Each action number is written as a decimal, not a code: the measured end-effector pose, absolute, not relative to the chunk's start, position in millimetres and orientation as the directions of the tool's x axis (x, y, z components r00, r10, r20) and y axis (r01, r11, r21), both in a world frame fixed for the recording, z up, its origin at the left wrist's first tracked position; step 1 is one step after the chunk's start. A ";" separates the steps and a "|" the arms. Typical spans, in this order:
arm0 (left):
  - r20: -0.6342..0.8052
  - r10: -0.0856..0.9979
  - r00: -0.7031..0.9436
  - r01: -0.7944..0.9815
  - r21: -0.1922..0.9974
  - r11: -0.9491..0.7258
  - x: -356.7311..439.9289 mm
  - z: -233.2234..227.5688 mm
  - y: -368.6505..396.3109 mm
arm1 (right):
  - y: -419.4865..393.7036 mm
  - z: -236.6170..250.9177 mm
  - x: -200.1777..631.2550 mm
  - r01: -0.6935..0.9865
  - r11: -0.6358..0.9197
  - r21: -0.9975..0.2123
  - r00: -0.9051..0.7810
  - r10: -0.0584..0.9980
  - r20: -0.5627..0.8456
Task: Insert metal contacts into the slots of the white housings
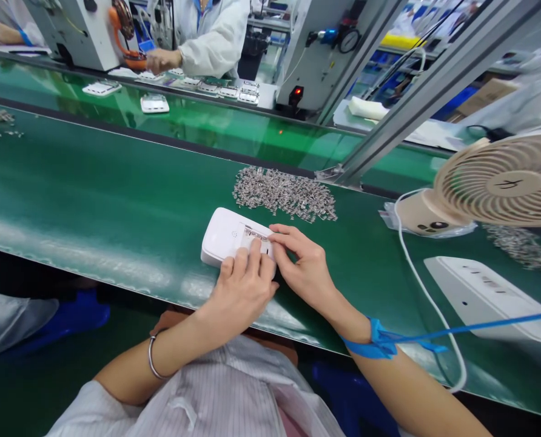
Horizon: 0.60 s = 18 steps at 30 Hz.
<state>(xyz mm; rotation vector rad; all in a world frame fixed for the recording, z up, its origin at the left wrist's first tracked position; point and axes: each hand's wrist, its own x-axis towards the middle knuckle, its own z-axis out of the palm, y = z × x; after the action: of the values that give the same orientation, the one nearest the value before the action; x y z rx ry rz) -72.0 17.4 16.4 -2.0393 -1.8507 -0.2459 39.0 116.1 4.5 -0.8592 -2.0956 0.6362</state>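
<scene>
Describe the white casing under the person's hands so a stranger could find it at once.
On the near side of the green work surface, just in front of the heap of small metal clips, lies the white casing. Unlike the other white housing below the fan, the left hand and right hand touch it.

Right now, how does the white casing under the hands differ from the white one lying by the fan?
The white casing under the hands is touched by both the left hand and right hand; the white casing by the fan lies untouched. The first looks shorter and rounder, the second longer. Both lie flat on the green belt.
</scene>
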 end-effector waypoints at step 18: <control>0.443 0.889 0.117 0.985 -0.164 -0.048 -70.0 15.9 17.9 | 106.4 -1.3 41.9 0.389 0.742 -0.546 -0.511 0.667 0.542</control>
<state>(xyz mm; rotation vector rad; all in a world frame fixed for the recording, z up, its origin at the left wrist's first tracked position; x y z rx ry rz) -70.0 17.9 15.9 -1.9815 -1.8149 -0.3088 41.9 106.4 -1.3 -0.7913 -2.1657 0.4602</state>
